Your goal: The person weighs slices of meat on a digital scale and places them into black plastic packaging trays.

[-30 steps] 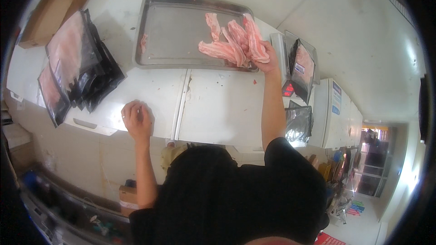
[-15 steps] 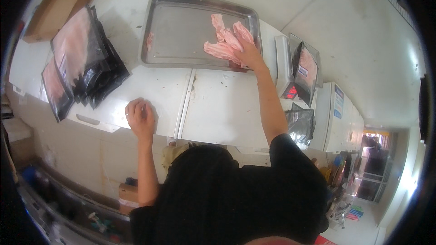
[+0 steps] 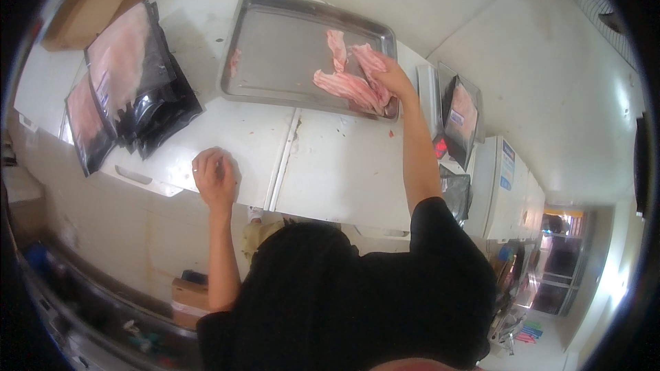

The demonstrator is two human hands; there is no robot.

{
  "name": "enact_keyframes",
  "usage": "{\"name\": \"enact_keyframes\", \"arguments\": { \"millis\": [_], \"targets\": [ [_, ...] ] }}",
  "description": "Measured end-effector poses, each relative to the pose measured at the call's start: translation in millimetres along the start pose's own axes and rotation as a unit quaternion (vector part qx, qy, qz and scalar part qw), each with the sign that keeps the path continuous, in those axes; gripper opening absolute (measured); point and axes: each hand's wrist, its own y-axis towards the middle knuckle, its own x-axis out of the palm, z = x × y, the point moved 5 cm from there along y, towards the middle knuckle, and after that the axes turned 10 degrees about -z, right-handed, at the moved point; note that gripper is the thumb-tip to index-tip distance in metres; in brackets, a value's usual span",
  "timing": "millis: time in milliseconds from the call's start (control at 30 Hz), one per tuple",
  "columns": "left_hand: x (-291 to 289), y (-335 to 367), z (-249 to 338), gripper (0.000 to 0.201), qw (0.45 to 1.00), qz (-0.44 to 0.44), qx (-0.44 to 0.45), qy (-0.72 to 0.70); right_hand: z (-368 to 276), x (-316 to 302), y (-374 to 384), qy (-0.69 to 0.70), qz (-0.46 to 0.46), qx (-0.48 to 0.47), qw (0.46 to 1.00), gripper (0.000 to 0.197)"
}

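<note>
Inside the shallow metal tray, my right hand is at the right end, its fingers closed on a pale pink strip of raw meat. Part of the grip is hidden behind the hand. Two more pieces lie just left of it: a long folded piece and a short upright one. A small scrap sits at the tray's left end. Loosely curled, my left hand rests near the front edge of the white top, with nothing visible in it and a ring on one finger.
At the left, flat black-backed packs of meat are piled in front of an open cardboard box. Right of the tray, another pack lies on a scale with a red display. A black bag is nearer me.
My right hand has shifted slightly right and lifted its strip apart from the other pieces, which now lie more separated. The left hand keeps its place. The whole view has shifted a little.
</note>
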Motion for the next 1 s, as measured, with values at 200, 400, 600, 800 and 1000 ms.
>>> {"name": "enact_keyframes", "arguments": {
  "millis": [200,400,600,800,1000],
  "targets": [
    [-0.2,1.5,1.3,0.01,1.0,0.004,0.005,0.029,-30.1,-12.7,-11.1,-0.028,0.079,-0.089,0.993,0.058],
    [2.2,0.9,1.6,0.011,0.999,-0.001,0.023,0.042,-125.1,18.9,-1.7,-0.067,0.089,-0.151,0.982,0.058],
    [3.7,-1.3,0.5,0.011,0.999,-0.008,0.028,0.017,-146.9,38.3,13.5,-0.122,0.032,-0.084,0.989,0.056],
    [4.3,-0.5,-0.7,0.01,0.999,-0.004,0.024,0.026,-50.9,28.9,-6.9,-0.301,-0.195,0.105,0.927,0.062],
    [5.3,-1.3,0.1,0.01,0.998,-0.006,0.029,0.048,-18.9,47.8,-17.5,-0.192,-0.083,-0.008,0.978,0.063]
  ]
}}
